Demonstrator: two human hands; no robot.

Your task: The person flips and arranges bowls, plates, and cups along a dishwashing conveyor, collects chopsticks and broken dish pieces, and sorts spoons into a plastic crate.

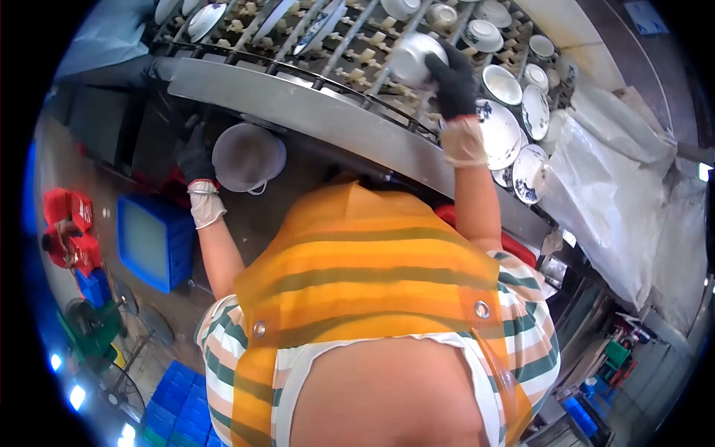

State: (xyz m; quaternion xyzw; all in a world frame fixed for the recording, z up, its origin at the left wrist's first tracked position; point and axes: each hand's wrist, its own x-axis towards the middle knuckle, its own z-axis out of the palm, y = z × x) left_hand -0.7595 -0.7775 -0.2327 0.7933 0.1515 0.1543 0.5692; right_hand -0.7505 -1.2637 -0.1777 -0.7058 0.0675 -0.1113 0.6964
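My right hand, in a dark glove with a pale cuff, holds a white bowl by its edge over the pegged conveyor rack. More bowls, such as a white bowl, and patterned plates stand on the rack to the right of this hand. Further left, patterned plates lean between the rack's bars. My left hand, gloved the same way, hangs low beside a white bucket; its fingers are dark and blurred, and what they hold, if anything, cannot be made out.
A metal ledge runs along the rack's near side. On the left stand a blue crate and red containers. Clear plastic sheeting hangs at the right. Stacked blue crates and a fan are at the lower left.
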